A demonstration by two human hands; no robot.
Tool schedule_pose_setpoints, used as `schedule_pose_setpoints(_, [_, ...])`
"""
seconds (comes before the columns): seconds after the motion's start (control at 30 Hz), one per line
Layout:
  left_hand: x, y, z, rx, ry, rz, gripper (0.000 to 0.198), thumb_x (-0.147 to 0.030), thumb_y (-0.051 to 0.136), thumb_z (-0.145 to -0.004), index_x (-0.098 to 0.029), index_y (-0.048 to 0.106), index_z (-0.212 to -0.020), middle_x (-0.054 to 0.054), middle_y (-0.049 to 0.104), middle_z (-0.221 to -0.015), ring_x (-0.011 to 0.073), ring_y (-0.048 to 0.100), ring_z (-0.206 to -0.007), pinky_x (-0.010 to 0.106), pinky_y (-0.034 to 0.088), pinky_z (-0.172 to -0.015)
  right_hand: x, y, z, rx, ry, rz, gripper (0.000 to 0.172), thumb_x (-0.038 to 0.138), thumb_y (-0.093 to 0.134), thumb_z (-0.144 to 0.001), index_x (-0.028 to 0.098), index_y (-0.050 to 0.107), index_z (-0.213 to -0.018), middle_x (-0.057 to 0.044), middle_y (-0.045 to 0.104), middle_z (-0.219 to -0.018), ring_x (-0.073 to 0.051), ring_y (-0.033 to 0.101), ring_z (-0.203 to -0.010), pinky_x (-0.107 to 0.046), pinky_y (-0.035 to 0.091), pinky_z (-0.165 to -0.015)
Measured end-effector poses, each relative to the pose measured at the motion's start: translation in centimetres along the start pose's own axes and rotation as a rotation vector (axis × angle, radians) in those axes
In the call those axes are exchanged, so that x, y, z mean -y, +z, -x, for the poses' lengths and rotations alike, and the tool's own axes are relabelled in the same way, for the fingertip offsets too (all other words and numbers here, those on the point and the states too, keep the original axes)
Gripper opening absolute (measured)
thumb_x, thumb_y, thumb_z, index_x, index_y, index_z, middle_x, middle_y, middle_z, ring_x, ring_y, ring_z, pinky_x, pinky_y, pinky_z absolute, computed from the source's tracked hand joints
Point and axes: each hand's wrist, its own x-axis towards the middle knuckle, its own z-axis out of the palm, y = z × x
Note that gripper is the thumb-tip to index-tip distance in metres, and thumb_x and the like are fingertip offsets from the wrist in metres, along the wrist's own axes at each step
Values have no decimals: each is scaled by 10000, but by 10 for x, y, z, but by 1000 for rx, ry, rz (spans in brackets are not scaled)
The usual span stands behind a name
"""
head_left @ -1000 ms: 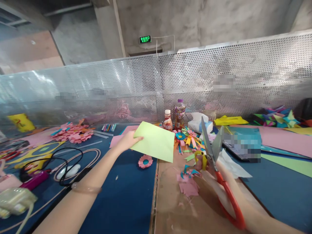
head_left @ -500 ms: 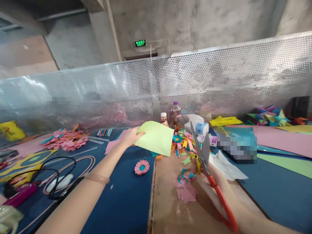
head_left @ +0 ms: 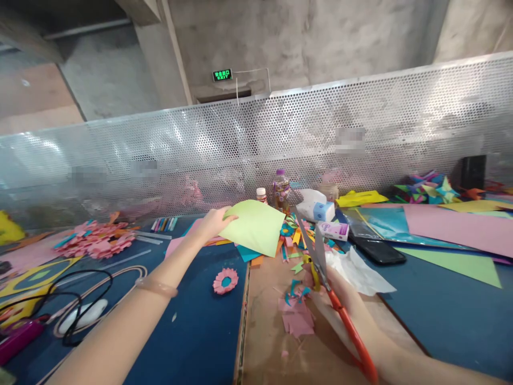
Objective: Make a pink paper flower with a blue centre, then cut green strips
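A sheet of light green paper is pinched at its left edge by my left hand, raised over the far part of the table. My right hand grips red-handled scissors, their blades spread and pointing up and away, to the right of the sheet and apart from it. A yellow piece shows at my right fingers; I cannot make out what it belongs to. Below the sheet, a pink paper flower with a blue centre lies on the blue tabletop. Pink paper scraps lie on the brown board.
A tissue pack, a purple-capped bottle and colourful ribbons stand or lie at the back. A black phone and crumpled white tissue are at right. Pink paper flowers and a black cable lie left. A perforated metal screen borders the table.
My view has turned slightly right. The scissors have shifted a little left, closer to the green paper. My left hand still holds the sheet.
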Motion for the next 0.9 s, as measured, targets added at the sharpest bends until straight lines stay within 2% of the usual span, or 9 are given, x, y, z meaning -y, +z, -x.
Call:
schedule_pose_setpoints(0.2, [-4,-2,2,-24,-34,7,468,-432,545,-761,-152,626,-1127,112,696,-1016,266,641,-949,314,465,-824,12,-2,-2,7,-30,6,306,331,474,-744,168,587,-976,-85,689,-900,-230,655,-729,-315,558,-653])
schedule_pose_setpoints(0.4, [-8,-9,5,-41,0,4,462,-456,491,-804,-154,623,-1127,114,693,-1017,266,651,-889,319,468,-777,1,-1,-1,6,4,-21,333,314,520,-720,228,558,-1040,-50,654,-1007,-240,623,-900,-323,532,-749])
schedule_pose_setpoints(0.57, [-17,-24,10,-265,-83,65,431,-461,537,-779,-151,654,-1055,98,707,-970,252,653,-863,297,487,-739,1,-1,0,-18,45,-35,160,297,536,-698,242,555,-847,-16,628,-762,-210,612,-705,-311,526,-644])
schedule_pose_setpoints(0.67, [-22,-34,16,-409,-134,158,460,-489,552,-765,-132,655,-1036,110,693,-1020,262,636,-943,305,494,-773,-8,0,-3,-102,77,-93,266,331,550,-727,253,523,-980,-25,636,-902,-208,609,-801,-315,519,-693])
schedule_pose_setpoints(0.77, [-24,-43,21,-484,-149,235,442,-478,574,-753,-127,661,-1008,110,684,-1051,258,627,-978,306,493,-807,-21,-1,-11,-170,71,-116,396,358,559,-750,268,460,-1123,-43,587,-1109,-218,562,-989,-321,485,-796])
schedule_pose_setpoints(0.83, [-23,-48,23,-500,-162,257,429,-463,591,-741,-128,663,-999,109,684,-1053,258,627,-979,311,493,-814,-25,-2,-16,-161,54,-131,397,375,541,-775,269,436,-1143,-38,576,-1111,-211,544,-1009,-320,460,-832])
schedule_pose_setpoints(0.9, [-19,-53,25,-512,-181,263,422,-460,600,-731,-128,665,-982,109,686,-1046,263,629,-974,320,496,-809,-26,-3,-21,-145,58,-93,328,368,539,-779,250,467,-1076,-26,584,-1023,-201,551,-927,-309,456,-794])
